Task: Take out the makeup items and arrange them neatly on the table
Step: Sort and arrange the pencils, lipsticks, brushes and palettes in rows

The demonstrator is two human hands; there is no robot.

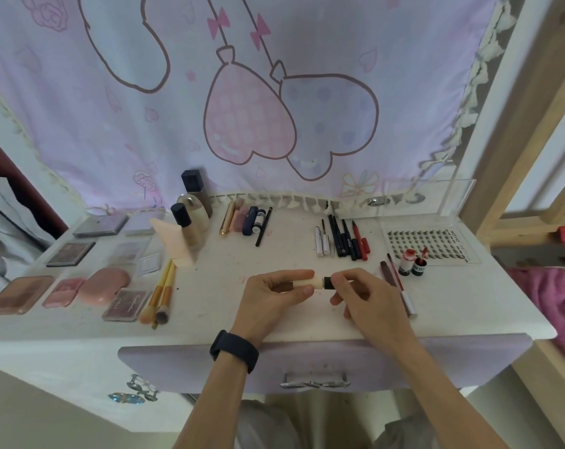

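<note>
Over the front middle of the white table [209,293], both hands hold one small cream tube with a black cap [316,282] lying sideways. My left hand [273,294] grips the cream body. My right hand [360,294] pinches the black cap end. Makeup lies in groups on the table: palettes and compacts [70,254] at the left, brushes [162,294], foundation bottles [187,225], lip items [247,220], and eyeliner pens [342,238].
A lash tray [431,243] and a clear acrylic stand [414,197] sit at the back right. Two small red-capped bottles [410,262] and thin pencils [397,283] lie right of my hands. The purple drawer front [307,361] is below. A pink cartoon curtain [242,92] hangs behind.
</note>
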